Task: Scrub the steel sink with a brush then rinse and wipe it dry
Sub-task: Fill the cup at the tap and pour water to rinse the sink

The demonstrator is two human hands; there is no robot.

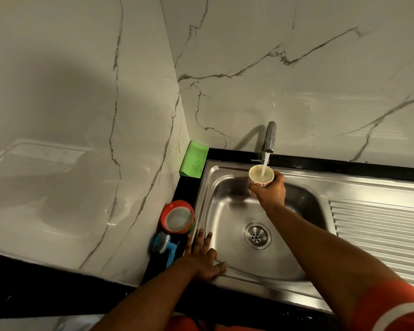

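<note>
A small cup (261, 176) with a red pattern was held by the right hand (270, 191), whose fingers were wrapped around its side, and it was kept directly under the tap (270, 137) so that the running stream fell into it. The cup looked nearly full. It was probably being filled so that water could be poured over parts of the steel sink (237, 211) which the stream itself does not reach; this is only a judgement.

The left hand (204, 255) was laid flat on the near left rim of the sink, with the fingers straight and spread and nothing held in it. It seemed to be placed there for support while the other arm was stretched forward.

The blue brush (164, 244) was left on the black counter (58, 287) just beside the left hand, outside the basin, so the scrubbing was judged to be finished or paused. A red bowl (177, 217) stood next to it, and a green cloth (193, 161) was leaned in the corner behind, perhaps kept ready for the drying. The basin looked wet and free of foam, as far as could be seen.
</note>
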